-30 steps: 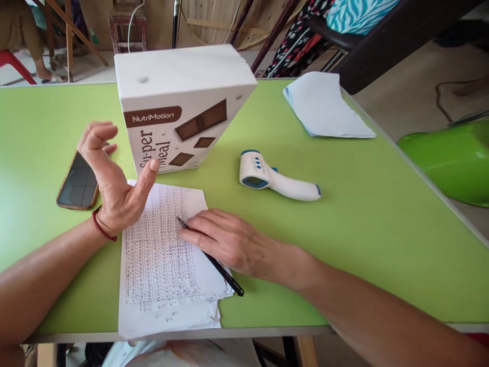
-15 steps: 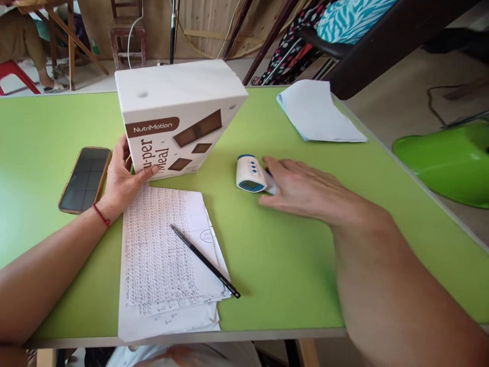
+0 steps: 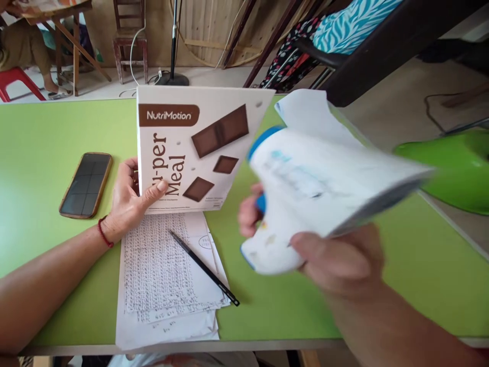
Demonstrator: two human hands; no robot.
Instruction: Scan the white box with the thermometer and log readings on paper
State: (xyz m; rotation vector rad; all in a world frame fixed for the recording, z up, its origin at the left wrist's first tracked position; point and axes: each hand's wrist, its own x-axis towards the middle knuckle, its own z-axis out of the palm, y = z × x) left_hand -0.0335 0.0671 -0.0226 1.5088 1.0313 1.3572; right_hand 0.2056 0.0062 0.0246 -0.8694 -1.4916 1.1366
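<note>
My left hand (image 3: 132, 206) grips the lower left edge of a white NutriMotion box (image 3: 179, 142), its thumb on the front and fingers behind. The box stands upright, its printed chocolate pieces facing me. In my right hand (image 3: 344, 262) is a white infrared thermometer (image 3: 309, 178) with blue trim, raised above the table close to the camera and slightly blurred. Its display and buttons are out of sight. Below the box lie handwritten sheets (image 3: 160, 270), with a black pen (image 3: 204, 267) across them.
A phone (image 3: 86, 184) lies left of my left hand on the green table (image 3: 267, 311). Folded paper (image 3: 305, 109) lies at the far right. Beyond the table are a green chair (image 3: 446, 168), a wooden chair (image 3: 130, 43), a stand (image 3: 173, 76) and seated people.
My right hand has closed around the thermometer, lifted it off the table and brought it nearer the camera. My left hand has tipped the box so its front faces me more.
</note>
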